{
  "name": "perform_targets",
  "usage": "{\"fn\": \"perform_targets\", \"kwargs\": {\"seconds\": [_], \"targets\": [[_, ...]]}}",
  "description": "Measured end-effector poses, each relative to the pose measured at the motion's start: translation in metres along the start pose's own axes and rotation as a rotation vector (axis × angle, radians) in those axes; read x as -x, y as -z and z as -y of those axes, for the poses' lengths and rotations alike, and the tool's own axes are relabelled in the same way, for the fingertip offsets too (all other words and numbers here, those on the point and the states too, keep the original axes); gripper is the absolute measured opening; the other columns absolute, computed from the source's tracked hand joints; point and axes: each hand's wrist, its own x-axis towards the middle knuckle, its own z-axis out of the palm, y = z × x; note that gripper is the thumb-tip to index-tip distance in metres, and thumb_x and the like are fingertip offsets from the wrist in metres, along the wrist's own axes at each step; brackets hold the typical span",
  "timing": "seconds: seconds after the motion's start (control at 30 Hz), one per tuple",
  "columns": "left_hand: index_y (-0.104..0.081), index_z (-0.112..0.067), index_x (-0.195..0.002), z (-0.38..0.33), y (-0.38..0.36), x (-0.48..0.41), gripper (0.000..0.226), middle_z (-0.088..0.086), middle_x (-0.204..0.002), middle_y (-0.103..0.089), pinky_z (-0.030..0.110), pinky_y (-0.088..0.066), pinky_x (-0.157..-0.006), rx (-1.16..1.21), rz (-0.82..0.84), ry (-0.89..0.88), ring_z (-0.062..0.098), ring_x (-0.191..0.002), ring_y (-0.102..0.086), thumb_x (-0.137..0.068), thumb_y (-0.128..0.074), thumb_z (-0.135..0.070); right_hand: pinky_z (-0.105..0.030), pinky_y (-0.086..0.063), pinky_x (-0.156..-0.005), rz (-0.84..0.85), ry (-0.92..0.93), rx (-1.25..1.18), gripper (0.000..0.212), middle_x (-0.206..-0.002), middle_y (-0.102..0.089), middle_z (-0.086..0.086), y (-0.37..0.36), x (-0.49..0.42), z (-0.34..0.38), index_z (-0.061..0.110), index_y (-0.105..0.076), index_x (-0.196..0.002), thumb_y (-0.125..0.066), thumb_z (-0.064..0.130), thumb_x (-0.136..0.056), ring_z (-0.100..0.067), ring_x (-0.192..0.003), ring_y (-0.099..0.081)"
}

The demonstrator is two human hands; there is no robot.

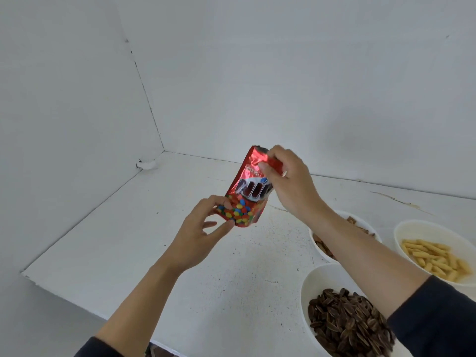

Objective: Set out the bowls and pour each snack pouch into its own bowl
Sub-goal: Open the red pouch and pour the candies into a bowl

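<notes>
A red foil candy pouch (247,191) printed with coloured candies is held upright in the air above the white table (159,253). My right hand (288,181) pinches its top edge. My left hand (203,233) grips its bottom left corner between thumb and fingers. At the right stand three white bowls: one with dark sunflower seeds (345,325), one with yellow sticks (435,256), and one with brown pieces (324,243) partly hidden behind my right forearm.
White walls close the table at the back and left, meeting in a corner (163,150). The table's front left edge (64,295) drops off. A small white fitting (146,164) sits at the left wall's base.
</notes>
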Motion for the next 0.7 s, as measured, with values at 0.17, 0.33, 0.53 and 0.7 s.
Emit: {"fn": "perform_targets", "kwargs": {"seconds": [0.17, 0.33, 0.53, 0.7], "targets": [[-0.064, -0.038, -0.118, -0.014, -0.014, -0.006, 0.030, -0.008, -0.136, -0.058, 0.044, -0.058, -0.097, 0.399, -0.023, 0.134, 0.018, -0.126, -0.059, -0.088, -0.065, -0.041, -0.025, -0.053, -0.062, -0.093, -0.135, -0.084, 0.017, -0.107, -0.064, -0.009, 0.021, -0.006, 0.008, 0.018, -0.043, -0.095, -0.050, 0.030, -0.105, -0.020, -0.101, -0.066], [-0.058, -0.042, -0.125, -0.028, -0.043, -0.015, 0.038, 0.001, -0.136, -0.055, 0.049, -0.055, -0.103, 0.620, -0.017, 0.209, 0.025, -0.128, -0.058, -0.089, -0.071, -0.044, -0.027, -0.060, -0.065, -0.149, -0.179, -0.038, 0.017, -0.111, -0.065, -0.003, 0.038, 0.005, 0.005, 0.018, -0.045, -0.102, -0.050, 0.034, -0.105, -0.017, -0.102, -0.068], [-0.058, -0.034, -0.126, -0.049, -0.077, -0.032, 0.030, 0.005, -0.132, -0.058, 0.041, -0.060, -0.095, 0.812, -0.024, 0.245, 0.026, -0.120, -0.066, -0.096, -0.063, -0.027, -0.022, -0.058, -0.063, -0.182, -0.245, -0.083, 0.016, -0.108, -0.067, 0.002, 0.080, 0.025, -0.002, 0.021, -0.047, -0.113, -0.057, 0.027, -0.102, -0.014, -0.095, -0.071], [-0.061, -0.030, -0.125, -0.074, -0.101, -0.047, 0.028, 0.004, -0.128, -0.061, 0.038, -0.061, -0.089, 0.851, 0.032, 0.220, 0.023, -0.117, -0.068, -0.099, -0.062, -0.019, -0.015, -0.055, -0.063, -0.232, -0.161, -0.117, 0.041, -0.100, -0.072, 0.001, 0.124, 0.044, -0.014, 0.029, -0.041, -0.125, -0.068, 0.021, -0.096, -0.004, -0.090, -0.072]]}}
